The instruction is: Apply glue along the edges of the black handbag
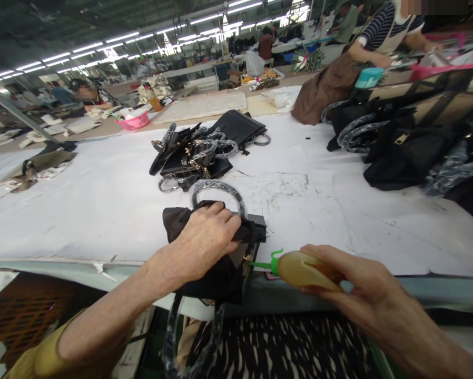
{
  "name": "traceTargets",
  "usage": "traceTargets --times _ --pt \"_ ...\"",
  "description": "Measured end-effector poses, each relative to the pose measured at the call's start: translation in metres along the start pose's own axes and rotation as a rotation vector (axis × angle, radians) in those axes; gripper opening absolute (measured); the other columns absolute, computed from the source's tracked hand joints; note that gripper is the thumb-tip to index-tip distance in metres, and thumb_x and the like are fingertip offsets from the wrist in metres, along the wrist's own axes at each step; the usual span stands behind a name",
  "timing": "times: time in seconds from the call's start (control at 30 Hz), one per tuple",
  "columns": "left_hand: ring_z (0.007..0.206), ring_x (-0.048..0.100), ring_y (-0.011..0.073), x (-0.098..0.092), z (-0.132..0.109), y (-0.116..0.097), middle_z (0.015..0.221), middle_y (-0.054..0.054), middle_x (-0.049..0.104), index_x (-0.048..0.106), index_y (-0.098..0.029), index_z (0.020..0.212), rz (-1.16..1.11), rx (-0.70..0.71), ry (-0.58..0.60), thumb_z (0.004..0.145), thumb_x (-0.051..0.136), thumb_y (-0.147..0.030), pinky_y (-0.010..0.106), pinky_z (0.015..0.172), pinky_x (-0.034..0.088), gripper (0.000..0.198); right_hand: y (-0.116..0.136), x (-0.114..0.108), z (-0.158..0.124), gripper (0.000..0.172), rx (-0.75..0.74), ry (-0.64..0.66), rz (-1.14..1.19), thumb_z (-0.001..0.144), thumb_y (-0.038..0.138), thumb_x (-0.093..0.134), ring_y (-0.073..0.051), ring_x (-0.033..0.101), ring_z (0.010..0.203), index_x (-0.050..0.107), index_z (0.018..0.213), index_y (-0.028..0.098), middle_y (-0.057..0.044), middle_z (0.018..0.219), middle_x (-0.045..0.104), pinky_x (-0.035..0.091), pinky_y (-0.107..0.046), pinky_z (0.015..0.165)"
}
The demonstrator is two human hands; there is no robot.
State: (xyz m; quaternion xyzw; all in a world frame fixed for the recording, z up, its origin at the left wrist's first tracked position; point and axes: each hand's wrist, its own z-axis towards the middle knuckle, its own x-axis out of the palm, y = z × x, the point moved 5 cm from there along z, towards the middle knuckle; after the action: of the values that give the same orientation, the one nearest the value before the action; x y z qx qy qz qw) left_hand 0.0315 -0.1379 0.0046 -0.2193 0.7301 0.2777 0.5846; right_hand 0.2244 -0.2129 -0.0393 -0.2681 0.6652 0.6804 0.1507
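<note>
A black handbag [220, 279] is held at the near edge of the table [102, 200], in the lower centre of the frame, with part of it hung over the edge. It is gripped from above by the left hand [205, 239], whose fingers are curled closed over the crumpled top. Held so, the bag appears to be steadied, with its side panel turned toward the right of the frame.

A squeeze bottle [299, 268] of amber liquid is clasped in the right hand [363, 289] at lower right. The fingers are wrapped shut around its body, a hold that seems suited to squeezing. Its green nozzle [266, 263] is pointed left, just beside a small gold fitting [246, 258] on the bag's side; whether it touches cannot be told.

The bag's plastic-wrapped handle [216, 187] is laid flat on the table behind the hand, seemingly kept clear of the side being faced. A heap of black bags [189, 155] is seen at upper centre, well apart, and a person in a striped sleeve [378, 31] at upper right.
</note>
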Motion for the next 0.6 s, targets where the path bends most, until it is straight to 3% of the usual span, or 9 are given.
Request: traceTargets --times 0.1,0.27,0.33,0.4,0.5,0.6 --pt "0.085 0.051 0.0241 -0.003 0.001 0.003 0.088 0.006 0.06 0.054 -0.016 0.086 -0.018 -0.005 -0.006 0.08 0.059 -0.031 0.035 0.068 0.042 0.017 -0.006 0.004 0.012 0.023 -0.072 -0.001 -0.099 0.081 0.026 0.058 -0.019 0.063 0.079 0.059 0.104 0.026 0.0 0.092 0.067 0.049 -0.026 0.067" --pt "0.082 0.053 0.0226 -0.009 0.01 0.019 0.084 0.006 0.062 0.056 -0.015 0.081 -0.071 -0.043 0.021 0.078 0.06 -0.03 0.032 0.066 0.041 0.015 -0.007 -0.004 0.018 0.026 -0.272 -0.146 -0.223 0.084 0.023 0.052 -0.019 0.062 0.089 0.055 0.11 0.027 -0.002 0.105 0.064 0.049 -0.027 0.072" --pt "0.08 0.054 0.0216 -0.012 0.014 0.03 0.082 0.006 0.062 0.057 -0.015 0.08 -0.111 -0.067 0.01 0.079 0.058 -0.029 0.03 0.065 0.041 0.014 -0.006 -0.018 0.015 0.026 -0.24 -0.282 -0.233 0.084 0.031 0.054 -0.022 0.062 0.09 0.057 0.11 0.027 -0.004 0.107 0.064 0.05 -0.03 0.074" --pt "0.077 0.056 0.0201 -0.014 0.018 0.041 0.08 0.006 0.062 0.059 -0.016 0.08 -0.165 -0.1 -0.014 0.078 0.056 -0.03 0.029 0.064 0.04 0.014 -0.003 -0.039 0.01 0.033 -0.101 -0.52 -0.192 0.077 0.043 0.062 -0.025 0.063 0.084 0.06 0.106 0.026 -0.004 0.101 0.066 0.052 -0.035 0.074" --pt "0.072 0.057 0.0185 -0.016 0.021 0.055 0.077 0.005 0.061 0.06 -0.017 0.077 -0.228 -0.146 -0.045 0.076 0.056 -0.03 0.027 0.061 0.039 0.013 0.006 -0.073 0.007 0.04 0.093 -0.824 0.217 0.064 0.049 0.073 -0.024 0.064 0.077 0.064 0.098 0.029 -0.002 0.093 0.067 0.056 -0.032 0.066" --pt "0.068 0.056 0.0171 -0.018 0.021 0.062 0.072 0.003 0.061 0.058 -0.018 0.071 -0.265 -0.164 -0.074 0.074 0.056 -0.029 0.025 0.059 0.037 0.012 0.024 -0.096 0.018 0.038 0.11 -0.855 0.837 0.063 0.041 0.077 -0.02 0.065 0.081 0.067 0.098 0.03 -0.001 0.112 0.064 0.055 -0.02 0.053"
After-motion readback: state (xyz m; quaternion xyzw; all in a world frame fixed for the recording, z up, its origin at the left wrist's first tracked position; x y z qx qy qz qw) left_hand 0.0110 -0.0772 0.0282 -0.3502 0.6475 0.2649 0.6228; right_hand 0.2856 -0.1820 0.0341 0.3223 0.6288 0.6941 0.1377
